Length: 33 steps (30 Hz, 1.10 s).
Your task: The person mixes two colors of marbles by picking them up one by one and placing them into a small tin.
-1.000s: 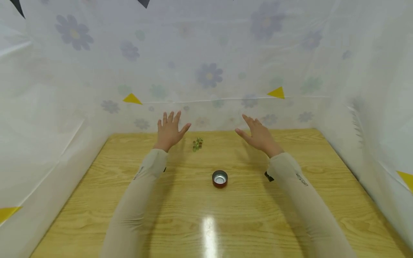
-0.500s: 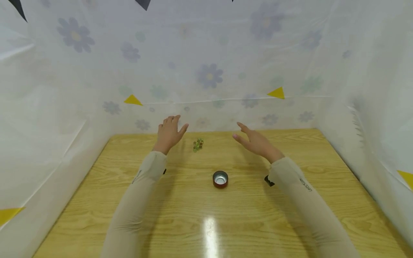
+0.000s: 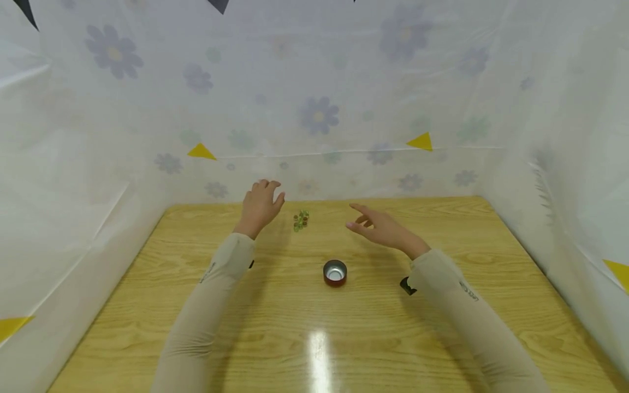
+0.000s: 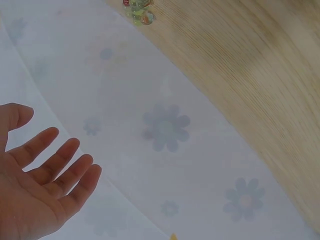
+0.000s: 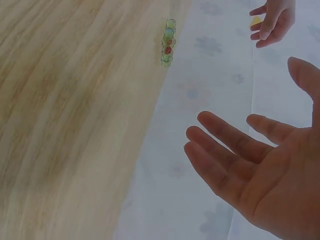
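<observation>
A small cluster of glass marbles (image 3: 301,220), green with some red or orange ones, lies near the table's back edge. The left hand (image 3: 259,207) hovers just left of them, its fingers loosely bent and holding nothing. To their right, farther off, the right hand (image 3: 385,229) is in the air with fingers apart, likewise free. Both wrist views show the marbles (image 4: 140,11) apart from the palms. A small round bowl (image 3: 335,279), red outside with a silvery inside, stands between the forearms, nearer the person; neither hand touches it.
The wooden table (image 3: 275,333) is bounded at the back by a white flower-printed sheet (image 3: 344,82). Similar sheeting rises along the left and right sides. Yellow triangles (image 3: 421,142) mark the sheet.
The right hand has come lower and further left, closer to the marbles. The left hand's fingers, spread straight before, are now more bent. Marbles and bowl have stayed put.
</observation>
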Each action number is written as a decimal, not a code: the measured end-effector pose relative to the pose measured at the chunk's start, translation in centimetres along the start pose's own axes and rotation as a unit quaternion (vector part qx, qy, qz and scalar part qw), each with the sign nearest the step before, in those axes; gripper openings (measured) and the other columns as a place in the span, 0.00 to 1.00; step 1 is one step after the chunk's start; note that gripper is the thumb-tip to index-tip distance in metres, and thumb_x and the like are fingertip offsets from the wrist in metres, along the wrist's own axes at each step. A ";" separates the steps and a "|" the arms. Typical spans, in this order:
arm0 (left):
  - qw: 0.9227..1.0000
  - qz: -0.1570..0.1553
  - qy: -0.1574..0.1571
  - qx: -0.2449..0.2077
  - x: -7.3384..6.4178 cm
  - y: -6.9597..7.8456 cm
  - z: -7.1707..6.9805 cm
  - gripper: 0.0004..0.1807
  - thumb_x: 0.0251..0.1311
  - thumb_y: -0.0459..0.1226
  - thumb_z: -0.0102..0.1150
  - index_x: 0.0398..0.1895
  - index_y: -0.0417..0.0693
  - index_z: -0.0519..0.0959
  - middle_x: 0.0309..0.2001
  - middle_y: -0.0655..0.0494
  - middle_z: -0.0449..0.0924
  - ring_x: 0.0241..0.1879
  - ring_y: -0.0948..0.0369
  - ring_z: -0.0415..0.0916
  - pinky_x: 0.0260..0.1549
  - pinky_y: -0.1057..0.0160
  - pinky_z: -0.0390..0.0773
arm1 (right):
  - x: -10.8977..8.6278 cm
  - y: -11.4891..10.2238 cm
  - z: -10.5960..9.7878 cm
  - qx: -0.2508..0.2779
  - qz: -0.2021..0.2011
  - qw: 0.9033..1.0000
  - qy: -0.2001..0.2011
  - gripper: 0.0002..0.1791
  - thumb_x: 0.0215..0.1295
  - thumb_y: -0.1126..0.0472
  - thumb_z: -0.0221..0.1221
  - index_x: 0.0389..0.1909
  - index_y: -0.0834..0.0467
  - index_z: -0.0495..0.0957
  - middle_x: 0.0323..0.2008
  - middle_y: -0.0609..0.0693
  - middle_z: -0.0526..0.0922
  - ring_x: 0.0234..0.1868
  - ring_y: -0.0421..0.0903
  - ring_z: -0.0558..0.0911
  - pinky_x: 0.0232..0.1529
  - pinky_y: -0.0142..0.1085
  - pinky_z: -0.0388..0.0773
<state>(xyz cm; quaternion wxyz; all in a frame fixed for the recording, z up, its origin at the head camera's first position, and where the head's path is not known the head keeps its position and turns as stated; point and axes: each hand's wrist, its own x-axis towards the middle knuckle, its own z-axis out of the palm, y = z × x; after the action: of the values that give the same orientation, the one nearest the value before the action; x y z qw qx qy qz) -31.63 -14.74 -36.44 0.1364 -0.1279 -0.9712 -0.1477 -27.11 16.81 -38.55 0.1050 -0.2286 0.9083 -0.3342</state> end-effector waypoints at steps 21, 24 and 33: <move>0.998 -0.011 -0.057 -0.015 -0.5 0.7 0.1 0.21 0.72 0.45 0.46 0.61 0.43 0.73 0.57 0.42 0.71 0.55 0.44 0.68 0.50 0.45 0.72 | -1.7 -0.8 3.3 0.033 -0.026 0.985 -0.168 0.40 0.66 0.51 0.61 0.73 0.58 0.55 0.35 0.52 0.82 0.35 0.48 0.82 0.37 0.42 0.78; 0.998 -0.010 -0.065 -0.015 -0.5 0.7 0.4 0.21 0.72 0.45 0.45 0.61 0.44 0.73 0.57 0.42 0.71 0.56 0.44 0.68 0.50 0.45 0.72 | -1.8 -1.0 3.9 0.057 -0.030 0.980 -0.187 0.40 0.65 0.54 0.61 0.73 0.60 0.55 0.32 0.55 0.84 0.32 0.53 0.83 0.34 0.43 0.79; 0.997 -0.007 -0.073 -0.007 -0.5 1.0 0.8 0.21 0.72 0.46 0.45 0.59 0.45 0.74 0.56 0.43 0.72 0.55 0.45 0.69 0.48 0.45 0.74 | -1.8 -0.6 5.0 0.070 -0.035 0.973 -0.217 0.39 0.64 0.59 0.63 0.73 0.58 0.55 0.28 0.53 0.84 0.28 0.53 0.83 0.31 0.40 0.78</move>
<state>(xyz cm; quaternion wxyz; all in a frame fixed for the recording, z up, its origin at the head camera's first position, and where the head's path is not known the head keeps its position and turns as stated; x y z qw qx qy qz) -31.04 -13.70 -37.10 0.0631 -0.1329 -0.9784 -0.1452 -23.58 14.50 -41.83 0.3031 -0.3198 0.8298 -0.3426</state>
